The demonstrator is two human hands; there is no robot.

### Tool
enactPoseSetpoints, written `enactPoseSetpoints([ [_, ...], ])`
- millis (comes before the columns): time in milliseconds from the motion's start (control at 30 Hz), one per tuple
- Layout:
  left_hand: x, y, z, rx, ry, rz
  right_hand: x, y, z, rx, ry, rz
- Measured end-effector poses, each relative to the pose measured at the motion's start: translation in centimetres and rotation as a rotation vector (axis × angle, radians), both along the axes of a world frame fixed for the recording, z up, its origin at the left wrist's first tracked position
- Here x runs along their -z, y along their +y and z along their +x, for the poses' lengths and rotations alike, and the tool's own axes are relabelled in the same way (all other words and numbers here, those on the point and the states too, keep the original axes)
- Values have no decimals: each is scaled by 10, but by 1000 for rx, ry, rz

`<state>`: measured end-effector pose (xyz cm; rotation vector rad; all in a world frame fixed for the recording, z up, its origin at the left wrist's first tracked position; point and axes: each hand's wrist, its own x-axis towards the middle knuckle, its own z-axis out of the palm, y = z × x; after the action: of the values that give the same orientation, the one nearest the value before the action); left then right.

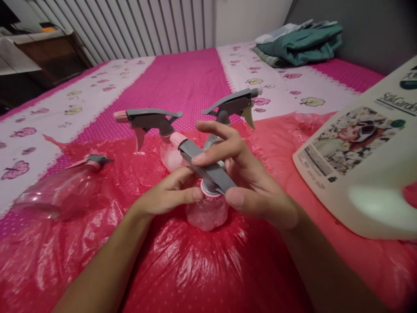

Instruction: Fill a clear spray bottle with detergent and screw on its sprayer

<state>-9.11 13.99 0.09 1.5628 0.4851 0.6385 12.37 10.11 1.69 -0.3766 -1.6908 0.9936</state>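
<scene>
A small clear spray bottle (pixel 207 216) with a pink collar stands upright in front of me on red plastic sheeting. My left hand (pixel 172 190) is closed around its neck, the thumb lying near the collar. On top sits a grey trigger spray head (pixel 213 174) with a pink nozzle pointing up and left. My right hand (pixel 257 182) grips this head between thumb and fingers, the index finger raised off it. Behind my hands stand a spray bottle with a pink nozzle (pixel 148 119) and another with a white-tipped nozzle (pixel 233 103), their bodies partly hidden.
A clear spray bottle (pixel 55 191) lies on its side at left on the red plastic sheet (pixel 65 256). At right a large cream-coloured jug (pixel 332 191) leans into view. Folded green clothes (pixel 302 43) rest on the bed's far right, before a radiator (pixel 140 26).
</scene>
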Motion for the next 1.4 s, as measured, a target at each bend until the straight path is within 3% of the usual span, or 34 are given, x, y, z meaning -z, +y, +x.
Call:
enactPoseSetpoints([
  [200,-7,0,1,62,-16,45,-3,-5,2,-42,33,-88],
  [467,-10,1,3,82,28,26,1,-3,3,68,16,-34],
  [767,-6,1,-1,46,66,6,5,-1,1,131,32,-20],
  [1033,-5,-4,15,-17,-149,45,4,-1,0,199,4,13],
  [1400,-5,-4,8,-38,-113,92,4,0,-4,245,60,88],
])
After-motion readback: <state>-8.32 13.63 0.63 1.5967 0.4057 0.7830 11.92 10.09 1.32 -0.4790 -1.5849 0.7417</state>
